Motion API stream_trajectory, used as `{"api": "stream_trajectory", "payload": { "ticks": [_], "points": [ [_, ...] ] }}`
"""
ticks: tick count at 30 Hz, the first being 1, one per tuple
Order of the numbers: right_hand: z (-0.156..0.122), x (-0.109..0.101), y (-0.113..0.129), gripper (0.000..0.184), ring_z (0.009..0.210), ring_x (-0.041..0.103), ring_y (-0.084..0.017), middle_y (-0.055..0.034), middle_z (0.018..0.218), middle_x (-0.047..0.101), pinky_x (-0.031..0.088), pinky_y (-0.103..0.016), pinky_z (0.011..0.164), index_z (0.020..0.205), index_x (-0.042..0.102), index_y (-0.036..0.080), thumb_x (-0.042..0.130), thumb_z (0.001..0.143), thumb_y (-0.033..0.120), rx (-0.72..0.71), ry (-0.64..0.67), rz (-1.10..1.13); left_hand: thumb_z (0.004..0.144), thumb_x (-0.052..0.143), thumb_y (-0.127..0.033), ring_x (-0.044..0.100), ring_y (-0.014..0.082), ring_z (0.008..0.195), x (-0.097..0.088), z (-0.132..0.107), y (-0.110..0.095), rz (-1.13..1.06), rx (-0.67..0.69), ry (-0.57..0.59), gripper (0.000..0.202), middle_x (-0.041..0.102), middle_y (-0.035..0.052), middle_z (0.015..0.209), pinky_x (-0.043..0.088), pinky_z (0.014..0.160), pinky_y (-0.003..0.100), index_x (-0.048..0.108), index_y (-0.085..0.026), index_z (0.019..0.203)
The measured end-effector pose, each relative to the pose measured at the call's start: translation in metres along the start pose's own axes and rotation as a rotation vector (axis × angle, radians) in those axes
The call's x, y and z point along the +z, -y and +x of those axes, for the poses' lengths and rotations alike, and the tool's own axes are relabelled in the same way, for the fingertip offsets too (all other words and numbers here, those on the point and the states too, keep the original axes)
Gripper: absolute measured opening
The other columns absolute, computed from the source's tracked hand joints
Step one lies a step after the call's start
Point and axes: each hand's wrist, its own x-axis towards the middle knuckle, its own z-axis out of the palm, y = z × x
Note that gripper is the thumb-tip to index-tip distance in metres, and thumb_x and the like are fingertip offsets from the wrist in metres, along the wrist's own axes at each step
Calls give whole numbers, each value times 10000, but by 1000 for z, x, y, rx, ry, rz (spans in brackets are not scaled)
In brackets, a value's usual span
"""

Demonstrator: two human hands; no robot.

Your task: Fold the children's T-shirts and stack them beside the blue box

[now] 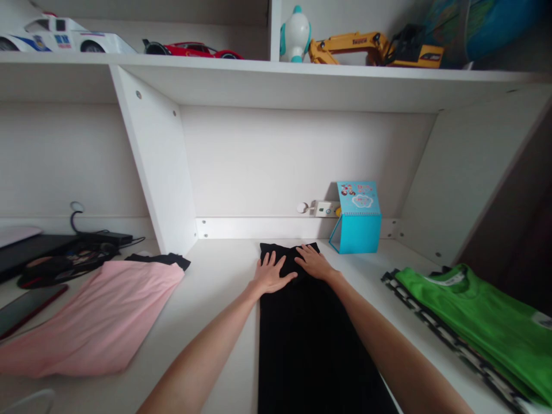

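Observation:
A long black garment [310, 351] lies lengthwise on the white desk, its far end slightly rumpled; whether it is trousers or a top I cannot tell. My left hand [271, 273] rests flat on the far left part of the cloth, fingers spread. Beside it, my right hand [314, 261] lies on the far right part with its fingers stretched out. Both palms press down near the top edge. The near end of the garment runs out of view between my forearms.
To the left lies a pink garment [107, 322] on black cloth, near a phone [30, 307] and cables. Folded green clothing [478, 328] is stacked at right. A blue desk calendar [360, 233] stands behind, by a power strip [325, 209]. Toys, including a yellow excavator [357, 45], line the shelf above.

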Motion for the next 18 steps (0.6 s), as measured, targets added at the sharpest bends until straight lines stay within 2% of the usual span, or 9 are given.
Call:
{"api": "stream_trajectory", "payload": {
  "ticks": [5,9,11,13,18],
  "points": [
    [11,11,-8,663,1331,113,-311,-157,1455,158,168,-574,999,1391,230,168,214,870,578,88,44,19,569,535,-746,16,366,1328,2,1,5,46,10,33,1007,130,138,1457,-12,1027,547,283,-201,1377],
    [-12,5,-10,686,1338,79,-297,-128,1468,117,108,-615,989,1405,167,233,212,844,624,40,104,31,551,481,-796,-15,365,1328,0,1,4,120,6,86,1094,59,143,1463,-12,1028,552,203,-168,1403],
    [-42,-1,-9,643,1344,58,-267,-76,1475,104,94,-597,1008,1400,151,292,212,849,617,-12,142,35,556,428,-823,-25,360,1328,-3,0,2,178,-5,108,1114,42,136,1466,7,1035,544,165,-159,1411],
    [-86,-10,-8,611,1346,32,-234,-28,1477,90,96,-551,1037,1395,129,331,218,856,605,-82,188,42,566,374,-843,-30,351,1330,-5,-1,-2,238,-10,124,1116,36,126,1469,32,1041,537,141,-157,1414],
    [-224,-37,-8,588,1327,41,-250,10,1459,74,124,-537,1049,1377,119,368,316,857,558,-257,256,95,625,309,-830,-34,326,1335,-12,-5,-8,274,-6,152,1041,5,111,1471,49,1044,524,119,-181,1417]
  ]
}}
